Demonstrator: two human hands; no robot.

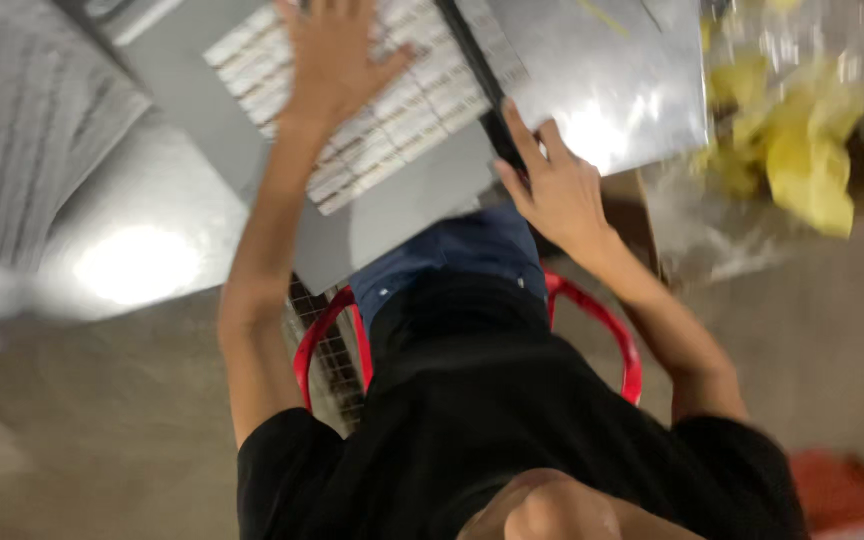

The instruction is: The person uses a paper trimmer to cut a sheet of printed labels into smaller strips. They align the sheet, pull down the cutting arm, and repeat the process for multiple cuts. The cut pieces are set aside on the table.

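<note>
A grey laptop (407, 205) lies opened out flat on a shiny grey table, blurred by motion. My left hand (332, 55) rests flat, fingers spread, on its pale keyboard (422, 100). My right hand (552, 185) is at the laptop's near edge by the dark hinge (472, 55). Its fingers curl over the rim of the glossy lid (602, 70), and the thumb lies against the base. My black shirt and blue trousers fill the lower middle of the view.
I sit on a red-rimmed stool (322, 340) with a wire-mesh seat. Yellow pieces in a clear plastic bag (802, 150) lie to the right of the laptop. A grey textured sheet (22, 120) covers the far left. A bright light reflection shows on the table (137, 265).
</note>
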